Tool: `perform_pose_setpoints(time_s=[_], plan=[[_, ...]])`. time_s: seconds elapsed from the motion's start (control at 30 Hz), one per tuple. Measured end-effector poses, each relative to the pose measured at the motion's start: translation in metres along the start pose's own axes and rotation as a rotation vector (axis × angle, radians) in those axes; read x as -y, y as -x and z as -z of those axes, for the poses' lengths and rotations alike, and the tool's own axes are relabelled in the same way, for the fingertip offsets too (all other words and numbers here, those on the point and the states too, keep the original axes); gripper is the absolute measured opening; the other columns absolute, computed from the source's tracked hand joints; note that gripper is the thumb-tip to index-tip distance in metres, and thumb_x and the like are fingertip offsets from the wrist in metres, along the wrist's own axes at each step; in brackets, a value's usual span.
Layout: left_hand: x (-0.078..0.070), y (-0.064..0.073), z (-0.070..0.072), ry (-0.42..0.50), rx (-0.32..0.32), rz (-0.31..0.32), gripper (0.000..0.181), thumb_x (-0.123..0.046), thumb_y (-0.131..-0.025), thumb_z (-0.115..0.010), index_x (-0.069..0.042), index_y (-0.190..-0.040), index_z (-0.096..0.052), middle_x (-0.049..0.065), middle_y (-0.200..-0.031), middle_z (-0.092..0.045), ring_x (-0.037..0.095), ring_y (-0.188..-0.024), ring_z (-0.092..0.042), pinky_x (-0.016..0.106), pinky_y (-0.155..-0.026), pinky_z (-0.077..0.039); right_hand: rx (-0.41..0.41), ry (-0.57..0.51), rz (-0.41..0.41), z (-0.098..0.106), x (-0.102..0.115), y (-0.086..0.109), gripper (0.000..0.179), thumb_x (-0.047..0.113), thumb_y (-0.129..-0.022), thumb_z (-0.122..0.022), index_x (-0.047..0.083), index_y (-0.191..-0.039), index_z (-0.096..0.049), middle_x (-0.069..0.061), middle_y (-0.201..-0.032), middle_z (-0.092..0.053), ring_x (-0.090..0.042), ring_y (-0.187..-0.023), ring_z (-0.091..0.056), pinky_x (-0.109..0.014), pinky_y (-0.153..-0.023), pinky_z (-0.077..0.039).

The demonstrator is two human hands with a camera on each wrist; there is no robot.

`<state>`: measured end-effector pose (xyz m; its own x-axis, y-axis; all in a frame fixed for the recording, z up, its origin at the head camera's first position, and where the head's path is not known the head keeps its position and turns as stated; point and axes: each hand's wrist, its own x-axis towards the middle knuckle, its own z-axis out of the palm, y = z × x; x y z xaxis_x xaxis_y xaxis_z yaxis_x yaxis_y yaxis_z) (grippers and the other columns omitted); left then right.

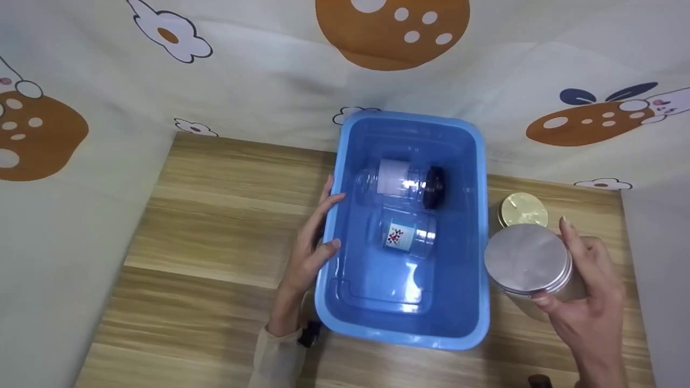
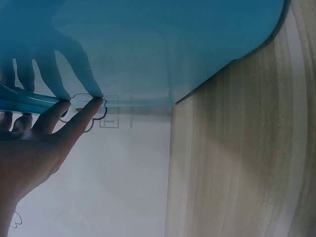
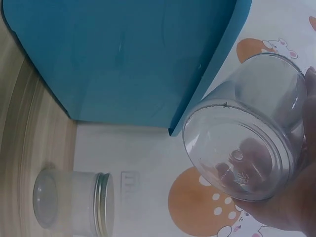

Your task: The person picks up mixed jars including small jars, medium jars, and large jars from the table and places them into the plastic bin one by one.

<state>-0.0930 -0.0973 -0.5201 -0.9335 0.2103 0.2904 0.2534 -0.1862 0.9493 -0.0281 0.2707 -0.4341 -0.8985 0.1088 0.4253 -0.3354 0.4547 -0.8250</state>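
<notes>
In the head view a blue plastic tub [image 1: 407, 337] stands on the wooden table. Inside it lie two clear jars on their sides: one jar with a dark lid [image 1: 393, 177] and a smaller labelled jar [image 1: 400, 236]. My left hand [image 1: 310, 258] rests on the tub's left rim, with thumb and fingertips at the edge. To the right of the tub my right hand [image 1: 593, 285] grips a clear jar with a silver lid [image 1: 527, 257], raised above the table. The right wrist view shows the bottom of this held jar [image 3: 239, 153].
Behind the held jar, a clear jar with a gold-coloured lid [image 1: 523, 209] stands on the table to the right of the tub. A patterned cloth [image 1: 259, 75] hangs behind and along the sides of the wooden tabletop [image 1: 215, 215].
</notes>
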Motion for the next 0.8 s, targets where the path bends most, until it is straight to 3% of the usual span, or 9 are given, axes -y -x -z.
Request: perform_pose_setpoints(time_s=[0.23,0.5,0.8], plan=[[-0.003,0.002,-0.002,0.007,-0.002,0.011,0.062,-0.013,-0.087,-0.051,-0.006,-0.148,-0.043,0.005,-0.167,-0.009,0.025,-0.152,-0.010,0.056,-0.114,-0.026,-0.060,0.037,0.060,-0.004,0.003,-0.004,0.093,0.052,-0.061,-0.090,0.000,-0.132,-0.061,0.006,-0.112,-0.063,-0.013,-0.103,-0.054,-0.020,-0.090,-0.039],[-0.001,0.001,-0.001,0.013,0.001,-0.016,0.063,-0.011,-0.084,-0.050,0.005,-0.145,-0.041,0.009,-0.167,-0.009,0.026,-0.152,-0.009,0.056,-0.116,-0.022,-0.078,0.041,0.095,-0.010,0.013,-0.010,0.087,0.051,-0.061,-0.090,-0.002,-0.125,-0.065,0.008,-0.108,-0.064,-0.010,-0.101,-0.057,-0.020,-0.091,-0.040],[-0.002,0.001,-0.001,0.012,0.004,0.008,0.062,-0.010,-0.086,-0.050,-0.008,-0.147,-0.044,0.005,-0.167,-0.009,0.025,-0.152,-0.010,0.057,-0.113,-0.027,-0.069,0.017,0.160,-0.023,0.027,-0.019,0.089,0.058,-0.062,-0.087,-0.005,-0.123,-0.066,0.006,-0.105,-0.063,-0.010,-0.098,-0.057,-0.021,-0.089,-0.041]])
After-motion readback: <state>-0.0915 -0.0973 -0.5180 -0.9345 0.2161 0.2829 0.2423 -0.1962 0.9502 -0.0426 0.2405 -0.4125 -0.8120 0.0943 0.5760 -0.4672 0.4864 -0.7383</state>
